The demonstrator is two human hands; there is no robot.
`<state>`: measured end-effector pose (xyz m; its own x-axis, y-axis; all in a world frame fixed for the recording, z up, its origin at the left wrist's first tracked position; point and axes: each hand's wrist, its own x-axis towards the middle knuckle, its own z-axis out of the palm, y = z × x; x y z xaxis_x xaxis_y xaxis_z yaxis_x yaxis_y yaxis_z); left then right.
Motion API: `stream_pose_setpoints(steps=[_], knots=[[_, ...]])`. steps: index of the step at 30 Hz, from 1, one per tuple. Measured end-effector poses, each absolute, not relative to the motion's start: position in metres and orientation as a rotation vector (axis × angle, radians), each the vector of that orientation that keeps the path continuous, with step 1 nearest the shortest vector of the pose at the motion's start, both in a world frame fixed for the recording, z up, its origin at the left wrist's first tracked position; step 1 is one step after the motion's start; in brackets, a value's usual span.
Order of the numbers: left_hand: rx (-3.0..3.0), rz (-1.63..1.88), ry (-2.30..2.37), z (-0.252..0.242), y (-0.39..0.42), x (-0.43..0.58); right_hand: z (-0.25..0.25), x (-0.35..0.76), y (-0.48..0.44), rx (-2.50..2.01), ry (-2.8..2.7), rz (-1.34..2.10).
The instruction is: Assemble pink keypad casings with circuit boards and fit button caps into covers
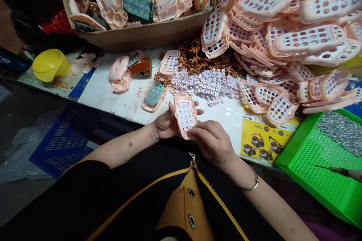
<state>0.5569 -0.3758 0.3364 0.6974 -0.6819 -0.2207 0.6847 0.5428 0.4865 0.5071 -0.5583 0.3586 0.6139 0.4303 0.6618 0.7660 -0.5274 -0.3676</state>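
My left hand (166,121) holds a pink plastic toy phone shell (177,111) from its left side, with fingers showing behind its right edge. Its inner side faces up, and a pale button pad (185,115) lies in it. My right hand (212,139) is pinched at the shell's lower right end, by small dark-rimmed holes. Whatever is between those fingertips is hidden. Just beyond, a green circuit board (154,93) rests in another pink shell (147,108). Loose button pads (209,83) and small round buttons (216,100) lie on the white work surface.
A cardboard box (141,34) of shells and boards stands at the back. Stacked pink shells (308,39) fill the right rear, beside brown molded pieces (195,54). A green basket (319,162) with metal screws (341,131) and a thin-tipped tool (339,171) is at right. Left is a yellow cup (51,66).
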Motion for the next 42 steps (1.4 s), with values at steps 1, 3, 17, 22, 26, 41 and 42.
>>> stream_pose_setpoints(steps=[1, 3, 17, 22, 26, 41, 42], knots=[[0.581, -0.814, 0.004, 0.336, -0.376, 0.557, 0.36, 0.506, -0.559, -2.194, -0.951, -0.652], [0.58, -0.815, 0.007, 0.337, -0.376, 0.557, 0.363, 0.504, -0.562, -2.224, -0.991, -0.619], [0.672, -0.999, -0.104, 0.348, -0.394, 0.565, 0.356, 0.486, -0.611, -2.67, -0.787, -0.943], [0.677, -1.029, -0.041, 0.343, -0.401, 0.57, 0.352, 0.473, -0.661, -3.003, -0.666, -0.737], [0.652, -1.0, -0.015, 0.343, -0.401, 0.571, 0.353, 0.482, -0.676, -3.064, -0.618, -0.573], [0.659, -1.008, -0.016, 0.344, -0.399, 0.572, 0.37, 0.53, -0.697, -2.861, -0.023, -0.561], [0.668, -1.011, -0.022, 0.345, -0.4, 0.572, 0.368, 0.536, -0.695, -2.888, 0.013, -0.59]])
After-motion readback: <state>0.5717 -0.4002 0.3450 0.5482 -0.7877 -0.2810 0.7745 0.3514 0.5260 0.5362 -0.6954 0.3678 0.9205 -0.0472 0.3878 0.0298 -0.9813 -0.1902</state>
